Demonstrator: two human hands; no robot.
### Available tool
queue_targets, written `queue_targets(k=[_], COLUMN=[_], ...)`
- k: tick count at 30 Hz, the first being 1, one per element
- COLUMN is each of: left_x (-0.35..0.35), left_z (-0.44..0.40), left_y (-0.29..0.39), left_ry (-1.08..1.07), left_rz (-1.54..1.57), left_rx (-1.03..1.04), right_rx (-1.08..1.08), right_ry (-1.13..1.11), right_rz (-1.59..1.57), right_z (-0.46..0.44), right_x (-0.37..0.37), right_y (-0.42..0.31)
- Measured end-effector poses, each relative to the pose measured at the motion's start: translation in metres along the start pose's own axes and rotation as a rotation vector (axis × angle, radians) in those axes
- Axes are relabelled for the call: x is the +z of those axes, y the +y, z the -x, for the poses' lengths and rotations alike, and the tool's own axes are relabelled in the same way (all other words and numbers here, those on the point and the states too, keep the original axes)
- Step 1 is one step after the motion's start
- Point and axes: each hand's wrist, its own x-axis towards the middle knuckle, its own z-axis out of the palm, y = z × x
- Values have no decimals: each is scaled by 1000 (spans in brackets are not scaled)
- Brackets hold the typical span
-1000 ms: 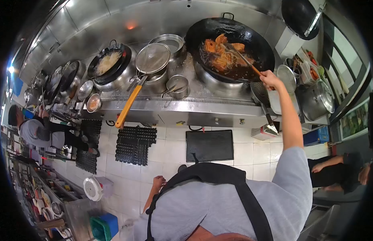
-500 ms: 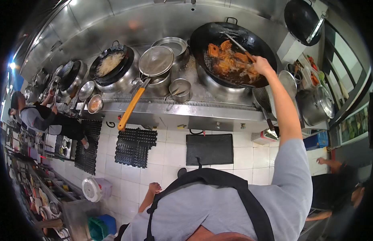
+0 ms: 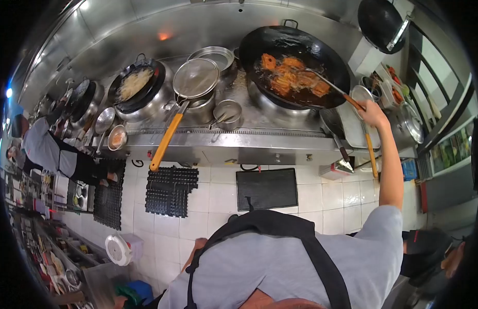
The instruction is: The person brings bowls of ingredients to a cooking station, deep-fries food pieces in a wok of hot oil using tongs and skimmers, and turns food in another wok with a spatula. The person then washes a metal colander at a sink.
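My right hand (image 3: 371, 114) is closed around the wooden handle of a long cooking tool (image 3: 339, 91) with a metal shaft. The shaft slants down into a large black wok (image 3: 321, 47). Its working end is hidden among orange-brown fried pieces (image 3: 281, 82) in dark oil. My left hand (image 3: 200, 243) hangs low beside the black apron, away from the stove. Only part of it shows, and its fingers cannot be made out.
A yellow-handled strainer (image 3: 196, 78) rests over a pot. Left of it, a smaller wok (image 3: 154, 85) holds pale food. A small saucepan (image 3: 227, 114) stands mid-counter. At right are a lidded pot (image 3: 406, 123) and another wooden handle (image 3: 371, 154). Other people stand at far left and lower right.
My right hand has moved right and toward me, swinging the tool from upper left to the wok's right side. Fried pieces have shifted. My left hand is more hidden.
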Motion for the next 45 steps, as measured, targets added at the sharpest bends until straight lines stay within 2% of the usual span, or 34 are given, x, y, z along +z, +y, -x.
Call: queue_targets(k=[2,6,8,9,10,12,13,15,18,19,21,24,25,26,27,28,31,33,34,36,38,41,42,43,44,45], left_x=[0,-8,-12,-24,-8,-42,-59,-77,-89,-90,-67,-39,-59,-65,-71,-63,-30,-40,-52,-66,-71,13,15,16,16,15], left_z=[-1,-13,-26,-37,-33,-55,-66,-83,-102,-104,-99,-88,-84,-83,-82,-78,-49,-52,-51,-43,-35,-15,-7,0,6,10], left_y=[4,-3,-14,-12,-35,-30,-22,-14,-9,-5,-11,-17,9,18,26,22,14,25,42,55,63,23,21,20,19,21], left_ry=[-39,-103,-122,-150,-101,-24,16,114,163,185,137,70,10,-12,-34,-18,4,33,47,115,221,340,228,208,313,284], left_rz=[119,135,16,-113,210,935,1135,1378,1341,1347,1148,955,1029,1008,987,868,508,649,908,1197,1271,1339,1023,533,161,163], left_rx=[-109,-122,-13,113,-116,-664,-812,-941,-969,-968,-677,-448,-606,-631,-655,-545,-225,-428,-742,-1087,-1135,-1058,-735,-414,-172,-180], right_rx=[110,269,332,357,381,438,469,525,565,557,544,603,656,710,599,487,487,427,503,454,527,483,459,432,438,447], right_ry=[-42,-183,-251,-265,-276,-328,-344,-424,-571,-596,-655,-751,-767,-785,-709,-632,-736,-805,-809,-812,-743,-634,-636,-635,-563,-489], right_rz=[-117,-530,-712,-768,-825,-973,-1049,-1139,-1211,-1258,-1385,-1729,-1905,-2082,-2078,-2072,-2506,-2631,-2702,-2628,-2445,-2116,-1968,-1820,-1716,-1614], right_z=[44,107,120,124,126,116,110,94,56,42,11,-33,-56,-74,-86,-97,-138,-152,-151,-148,-132,-110,-104,-99,-93,-82], right_x=[-13,-32,-44,-49,-50,-45,-42,-31,-5,4,22,64,81,96,106,114,125,128,122,117,102,95,97,99,96,87], right_y=[-13,-20,-23,-25,-26,-26,-31,-34,-32,-35,-40,-45,-46,-50,-60,-67,-64,-59,-51,-27,-12,6,15,18,18,16])
